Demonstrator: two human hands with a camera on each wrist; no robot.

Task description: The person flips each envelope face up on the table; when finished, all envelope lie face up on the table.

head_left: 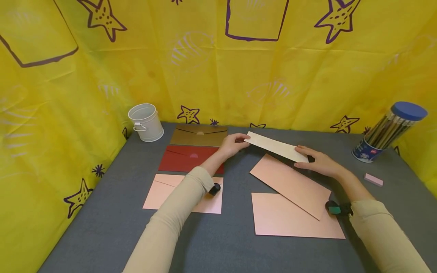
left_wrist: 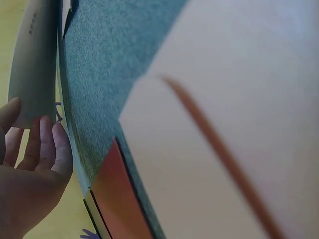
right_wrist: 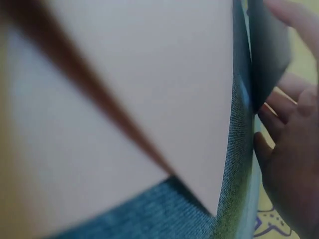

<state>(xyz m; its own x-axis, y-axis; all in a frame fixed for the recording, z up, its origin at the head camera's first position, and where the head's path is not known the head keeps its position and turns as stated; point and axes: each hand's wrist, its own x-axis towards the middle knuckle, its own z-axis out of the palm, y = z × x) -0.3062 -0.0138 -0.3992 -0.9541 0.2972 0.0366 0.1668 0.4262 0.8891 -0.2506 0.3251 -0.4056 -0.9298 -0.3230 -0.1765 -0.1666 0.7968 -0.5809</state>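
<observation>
Narrow cream paper piece held up between two hands above a dark grey table; light, level pressure at both ends should keep it from creasing or bowing.

Left to right: one white metal bucket; three flat paper envelopes in a column, one brown, one red, one pale pink, partly hidden by the sleeve; then the left hand, pinching the left end of the narrow cream paper piece between thumb and fingers. Nearer the person lie two pale pink paper rectangles, one askew over the other. The right hand grips the right end. Farther right, one small pink block and one blue-lidded tub of pencils, too bunched to count.
</observation>
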